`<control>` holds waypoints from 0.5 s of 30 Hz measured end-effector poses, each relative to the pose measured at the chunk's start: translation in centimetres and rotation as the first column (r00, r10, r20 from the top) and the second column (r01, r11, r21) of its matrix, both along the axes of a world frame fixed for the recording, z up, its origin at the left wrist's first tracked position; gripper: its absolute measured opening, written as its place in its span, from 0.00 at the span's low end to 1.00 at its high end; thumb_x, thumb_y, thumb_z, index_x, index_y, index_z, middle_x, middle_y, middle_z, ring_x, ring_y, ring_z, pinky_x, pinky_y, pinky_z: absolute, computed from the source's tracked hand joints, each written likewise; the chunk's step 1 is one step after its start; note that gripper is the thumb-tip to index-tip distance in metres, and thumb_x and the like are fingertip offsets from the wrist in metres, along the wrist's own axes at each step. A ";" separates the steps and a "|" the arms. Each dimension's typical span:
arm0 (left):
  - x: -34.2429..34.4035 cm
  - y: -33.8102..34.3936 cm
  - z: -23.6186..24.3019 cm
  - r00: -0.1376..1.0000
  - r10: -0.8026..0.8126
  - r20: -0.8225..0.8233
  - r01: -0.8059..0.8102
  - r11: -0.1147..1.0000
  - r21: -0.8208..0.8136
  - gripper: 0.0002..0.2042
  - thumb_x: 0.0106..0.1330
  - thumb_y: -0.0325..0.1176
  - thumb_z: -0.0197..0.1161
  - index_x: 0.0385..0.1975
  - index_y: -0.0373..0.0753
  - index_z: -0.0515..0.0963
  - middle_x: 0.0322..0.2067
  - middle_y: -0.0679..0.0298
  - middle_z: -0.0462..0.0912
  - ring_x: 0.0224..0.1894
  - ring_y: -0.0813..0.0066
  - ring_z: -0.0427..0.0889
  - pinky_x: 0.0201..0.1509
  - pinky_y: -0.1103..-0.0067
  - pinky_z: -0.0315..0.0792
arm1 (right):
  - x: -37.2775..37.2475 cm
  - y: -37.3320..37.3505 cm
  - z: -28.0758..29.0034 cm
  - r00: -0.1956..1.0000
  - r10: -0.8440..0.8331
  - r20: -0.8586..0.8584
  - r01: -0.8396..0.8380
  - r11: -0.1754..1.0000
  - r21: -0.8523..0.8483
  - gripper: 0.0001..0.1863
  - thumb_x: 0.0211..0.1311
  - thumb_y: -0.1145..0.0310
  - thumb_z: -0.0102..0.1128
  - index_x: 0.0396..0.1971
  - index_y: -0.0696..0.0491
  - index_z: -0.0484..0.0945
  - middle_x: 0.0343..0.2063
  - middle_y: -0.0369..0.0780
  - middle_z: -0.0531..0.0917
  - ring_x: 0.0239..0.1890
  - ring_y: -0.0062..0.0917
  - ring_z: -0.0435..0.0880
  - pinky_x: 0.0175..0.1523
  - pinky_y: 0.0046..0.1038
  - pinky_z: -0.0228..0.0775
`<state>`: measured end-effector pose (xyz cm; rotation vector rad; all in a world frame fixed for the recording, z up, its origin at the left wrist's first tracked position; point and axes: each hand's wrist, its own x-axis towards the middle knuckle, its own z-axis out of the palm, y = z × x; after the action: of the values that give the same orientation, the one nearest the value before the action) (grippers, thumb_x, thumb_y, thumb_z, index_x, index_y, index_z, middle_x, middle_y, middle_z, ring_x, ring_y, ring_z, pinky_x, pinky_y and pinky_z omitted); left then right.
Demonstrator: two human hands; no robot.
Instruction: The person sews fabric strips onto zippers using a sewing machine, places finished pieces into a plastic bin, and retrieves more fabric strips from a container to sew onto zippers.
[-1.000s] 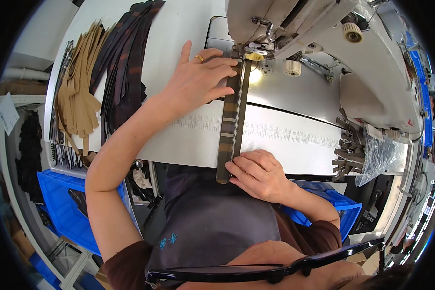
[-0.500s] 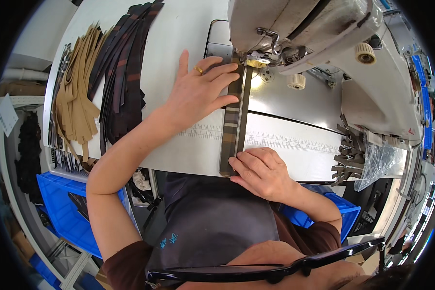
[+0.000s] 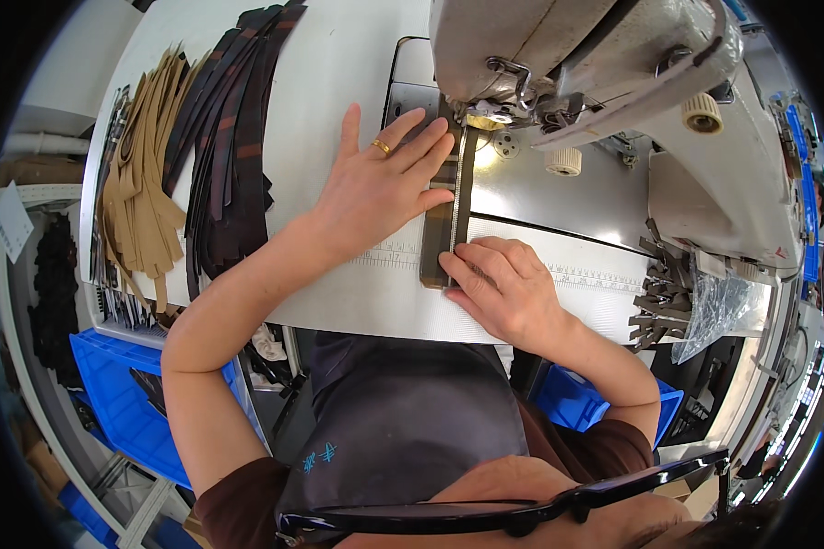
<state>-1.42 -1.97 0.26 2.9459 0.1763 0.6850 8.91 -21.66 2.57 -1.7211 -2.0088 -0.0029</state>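
Note:
A striped brown fabric strip with a zipper (image 3: 440, 238) lies lengthwise under the presser foot (image 3: 476, 122) of the sewing machine (image 3: 513, 37). My left hand (image 3: 380, 183), a ring on one finger, is spread flat, fingertips resting on the strip's left side just below the needle area. My right hand (image 3: 504, 288) has its curled fingers on the near end of the strip, gripping it at the zipper edge; the fingertips partly hide that end.
Tan strips (image 3: 137, 183) and dark striped strips (image 3: 229, 183) are piled at the left. Short dark pieces (image 3: 655, 302) and a clear plastic bag (image 3: 705, 320) lie at the right. Blue crates (image 3: 119, 393) stand below the table on both sides.
My right hand and the strip have moved away from me toward the machine, so less strip extends toward my body. My left hand stays spread on it, shifted only slightly.

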 end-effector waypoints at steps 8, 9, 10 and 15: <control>-0.1 0.0 0.1 0.998 0.018 -0.052 -0.019 1.000 -0.017 0.23 0.59 0.45 0.62 0.51 0.40 0.74 0.56 0.69 0.73 0.61 0.70 0.67 0.62 0.43 0.49 | 1.3 1.8 0.2 0.999 -0.040 0.030 0.040 0.999 0.021 0.24 0.41 0.69 0.70 0.42 0.58 0.77 0.41 0.41 0.75 0.48 0.33 0.73 0.48 0.33 0.69; -0.2 0.0 0.1 0.999 0.012 -0.038 -0.011 1.000 0.009 0.23 0.59 0.44 0.62 0.52 0.40 0.74 0.56 0.68 0.73 0.61 0.70 0.67 0.62 0.43 0.49 | 1.5 1.9 0.2 0.998 -0.041 0.037 0.040 0.999 0.027 0.24 0.41 0.69 0.70 0.42 0.57 0.78 0.41 0.40 0.75 0.48 0.33 0.73 0.48 0.33 0.69; -0.2 0.0 0.1 1.000 0.005 -0.024 -0.004 0.999 0.036 0.23 0.59 0.44 0.62 0.52 0.40 0.74 0.56 0.68 0.73 0.61 0.70 0.67 0.62 0.43 0.50 | 1.6 2.1 0.2 0.998 -0.041 0.037 0.040 0.999 0.027 0.24 0.41 0.69 0.70 0.42 0.57 0.78 0.41 0.40 0.75 0.48 0.33 0.73 0.48 0.33 0.69; -0.1 -0.4 0.1 0.999 -0.004 -0.046 0.004 1.000 0.007 0.22 0.60 0.42 0.61 0.52 0.39 0.74 0.56 0.66 0.74 0.61 0.73 0.68 0.62 0.43 0.49 | 2.4 3.1 -0.1 0.997 -0.078 0.022 0.076 0.995 0.064 0.23 0.40 0.69 0.70 0.41 0.56 0.79 0.40 0.38 0.76 0.46 0.32 0.74 0.46 0.32 0.70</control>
<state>-1.55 -2.39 0.31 2.9692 0.1720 0.6192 11.30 -18.58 2.49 -1.7654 -1.9375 -0.1122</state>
